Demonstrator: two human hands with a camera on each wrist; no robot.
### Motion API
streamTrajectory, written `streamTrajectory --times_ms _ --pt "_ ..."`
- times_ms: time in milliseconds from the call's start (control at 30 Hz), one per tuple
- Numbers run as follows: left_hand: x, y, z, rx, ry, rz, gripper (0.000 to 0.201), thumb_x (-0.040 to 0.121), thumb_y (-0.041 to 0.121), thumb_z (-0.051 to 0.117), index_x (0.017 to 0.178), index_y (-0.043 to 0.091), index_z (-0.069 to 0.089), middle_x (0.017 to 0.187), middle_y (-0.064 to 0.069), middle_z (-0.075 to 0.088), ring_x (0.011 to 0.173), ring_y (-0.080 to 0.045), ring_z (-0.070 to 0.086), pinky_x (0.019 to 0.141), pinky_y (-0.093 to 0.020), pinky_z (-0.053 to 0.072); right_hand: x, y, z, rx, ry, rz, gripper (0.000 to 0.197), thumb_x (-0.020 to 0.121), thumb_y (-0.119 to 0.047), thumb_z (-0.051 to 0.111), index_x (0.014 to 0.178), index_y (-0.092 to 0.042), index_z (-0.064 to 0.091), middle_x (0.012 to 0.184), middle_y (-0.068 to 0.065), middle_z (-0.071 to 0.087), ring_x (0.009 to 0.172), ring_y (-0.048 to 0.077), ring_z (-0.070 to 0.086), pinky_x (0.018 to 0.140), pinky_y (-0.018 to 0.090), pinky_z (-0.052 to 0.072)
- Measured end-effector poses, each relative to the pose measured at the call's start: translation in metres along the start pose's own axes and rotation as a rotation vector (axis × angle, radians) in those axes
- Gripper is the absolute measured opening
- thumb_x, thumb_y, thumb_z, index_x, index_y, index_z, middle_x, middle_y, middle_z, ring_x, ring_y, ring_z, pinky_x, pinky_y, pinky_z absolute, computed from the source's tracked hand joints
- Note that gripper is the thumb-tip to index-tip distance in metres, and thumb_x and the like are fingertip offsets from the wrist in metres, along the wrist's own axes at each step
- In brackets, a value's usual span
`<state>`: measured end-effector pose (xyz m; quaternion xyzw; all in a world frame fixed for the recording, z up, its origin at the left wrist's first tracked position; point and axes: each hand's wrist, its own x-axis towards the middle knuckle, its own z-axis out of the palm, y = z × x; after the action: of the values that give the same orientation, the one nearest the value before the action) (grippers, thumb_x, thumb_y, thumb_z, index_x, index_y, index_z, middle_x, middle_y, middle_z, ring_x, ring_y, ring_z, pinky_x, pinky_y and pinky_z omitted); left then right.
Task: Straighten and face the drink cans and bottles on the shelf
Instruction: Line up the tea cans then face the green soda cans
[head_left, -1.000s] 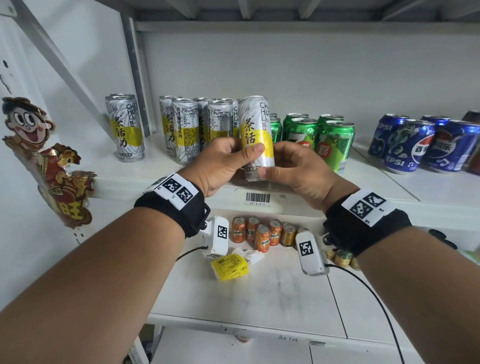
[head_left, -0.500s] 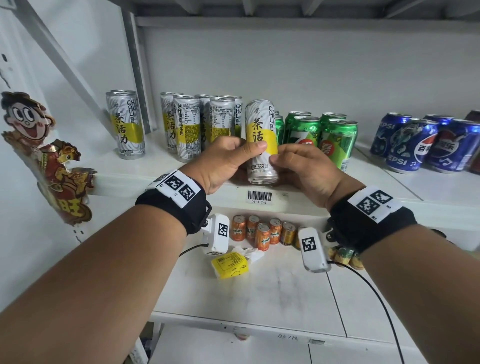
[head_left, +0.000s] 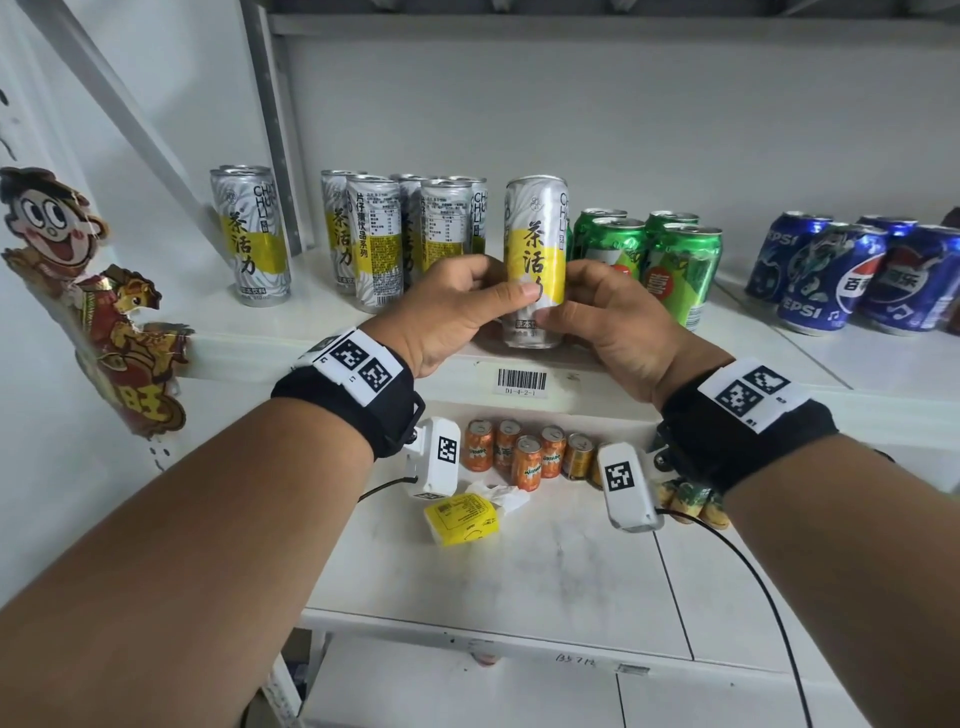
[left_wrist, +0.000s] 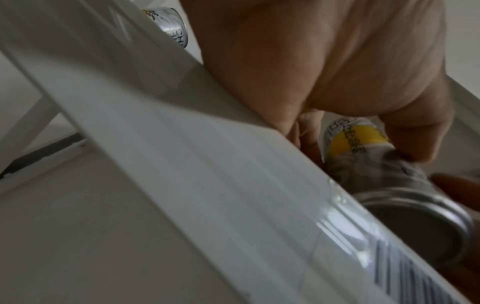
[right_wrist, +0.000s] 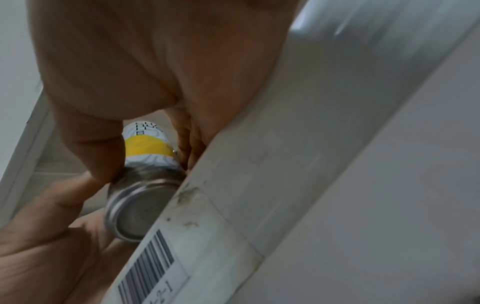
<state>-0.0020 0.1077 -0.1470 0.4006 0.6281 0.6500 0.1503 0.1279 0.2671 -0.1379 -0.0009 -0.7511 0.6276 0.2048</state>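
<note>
**Tall tea can held at the shelf's front edge by both hands**

We start with the largest unit, the white shelf (head_left: 291, 338). It carries, from our left: one tall silver-and-yellow can (head_left: 250, 236) standing alone, a cluster of tall silver-and-yellow cans (head_left: 395, 234) with some turned to show their printed tables, a group of green cans (head_left: 670, 260), and a group of blue cola cans (head_left: 852, 280). All stand upright. A barcode label (head_left: 522, 382) is fixed to the front lip. The lower shelf (head_left: 519, 561) holds a row of small orange cans (head_left: 519, 457) and a yellow packet (head_left: 462, 519).

The held can (head_left: 535, 260) is upright at the front edge, just above the barcode label, between the silver cluster and the green cans. Its yellow band with characters faces us.

Compared with one second ago, we note the held can has come down from a slight lift and tilt to a lower, upright position at the edge, and the characters are turned more toward us.

Our left hand (head_left: 457, 312) grips the held can's left side, thumb across the front and fingers curled behind. Our right hand (head_left: 608, 322) grips its lower right side, thumb on the front near the base. In both wrist views the can's metal base shows beside the lip; we cannot tell whether it rests fully on the shelf.
</note>
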Motion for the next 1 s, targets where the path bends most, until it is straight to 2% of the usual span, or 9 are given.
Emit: streamTrajectory --times_ms 67,133,267,400,533,633,733,833,1000 --pt "0.001 -0.002 -0.001 0.015 -0.006 0.015 0.051 0.084 0.026 0.087 0.124 0.0 0.069 0.117 -0.019 0.079 0.107 -0.032 0.077 0.097 -0.047 0.063 -0.001 -0.001 0.001 0.024 0.027 0.003 0.036 0.095 0.007 0.064 0.13 0.004 0.058 0.12 0.037 0.065 0.104 0.039 0.063 0.107 0.063 0.047" --pt "0.0 -0.004 -0.004 0.025 -0.026 0.038 0.048 0.086 0.021 0.089 0.124 0.0 0.068 0.115 -0.015 0.08 0.108 -0.033 0.077 0.095 -0.048 0.064 -0.003 -0.004 0.004 0.108 0.035 0.004 0.025 0.102 -0.005 0.06 0.126 0.003 0.058 0.115 0.03 0.062 0.105 0.038 0.059 0.109 0.067 0.043" --pt "-0.004 -0.005 -0.006 0.068 -0.039 0.09 0.053 0.078 0.02 0.095 0.122 0.008 0.069 0.116 -0.01 0.08 0.11 -0.031 0.077 0.094 -0.048 0.065 -0.01 -0.009 0.008 0.163 0.014 -0.03 0.055 0.092 -0.036 0.066 0.128 0.005 0.057 0.12 0.024 0.06 0.108 0.034 0.059 0.11 0.066 0.042" --pt "-0.006 -0.002 -0.003 0.166 -0.009 0.149 0.058 0.07 0.029 0.099 0.12 0.018 0.07 0.119 -0.005 0.078 0.116 -0.029 0.073 0.106 -0.051 0.058 -0.01 -0.007 0.009 0.102 0.036 -0.097 0.063 0.085 -0.031 0.072 0.134 0.006 0.058 0.133 0.026 0.066 0.117 0.041 0.065 0.109 0.068 0.042" --pt "-0.003 0.0 -0.001 0.192 -0.056 0.113 0.068 0.066 0.037 0.098 0.125 0.022 0.068 0.122 0.001 0.078 0.12 -0.022 0.072 0.11 -0.052 0.055 -0.008 -0.002 0.005 0.073 0.045 -0.115 0.056 0.089 -0.037 0.072 0.13 0.0 0.065 0.13 0.023 0.07 0.126 0.05 0.06 0.109 0.068 0.046" --pt "0.001 -0.002 -0.001 0.245 -0.117 0.042 0.077 0.063 0.042 0.098 0.131 0.028 0.065 0.123 0.005 0.079 0.12 -0.016 0.074 0.11 -0.05 0.055 -0.006 0.0 0.002 0.052 0.06 -0.128 0.051 0.093 -0.041 0.068 0.122 0.001 0.071 0.121 0.025 0.073 0.118 0.048 0.067 0.105 0.06 0.054" --pt "0.002 -0.003 -0.001 0.265 -0.141 0.021 0.072 0.064 0.043 0.096 0.129 0.031 0.065 0.121 0.01 0.079 0.116 -0.011 0.075 0.108 -0.046 0.057 -0.003 0.005 -0.002 0.077 0.054 -0.123 0.046 0.1 -0.036 0.062 0.125 0.003 0.068 0.119 0.024 0.075 0.112 0.04 0.073 0.089 0.042 0.063" --pt "0.002 -0.003 -0.002 0.281 -0.14 0.027 0.07 0.066 0.047 0.096 0.128 0.031 0.067 0.12 0.01 0.08 0.114 -0.009 0.075 0.107 -0.045 0.058 0.001 0.009 -0.002 0.112 0.077 -0.117 0.039 0.106 -0.026 0.057 0.13 0.003 0.064 0.124 0.025 0.072 0.108 0.034 0.074 0.09 0.044 0.063" --pt "0.002 -0.004 0.001 0.275 -0.126 0.058 0.081 0.06 0.053 0.101 0.129 0.03 0.067 0.12 0.006 0.08 0.116 -0.015 0.075 0.107 -0.05 0.058 0.003 0.01 -0.001 0.098 0.109 -0.103 0.048 0.083 -0.038 0.079 0.118 -0.009 0.064 0.107 0.005 0.079 0.095 0.018 0.076 0.079 0.03 0.062"
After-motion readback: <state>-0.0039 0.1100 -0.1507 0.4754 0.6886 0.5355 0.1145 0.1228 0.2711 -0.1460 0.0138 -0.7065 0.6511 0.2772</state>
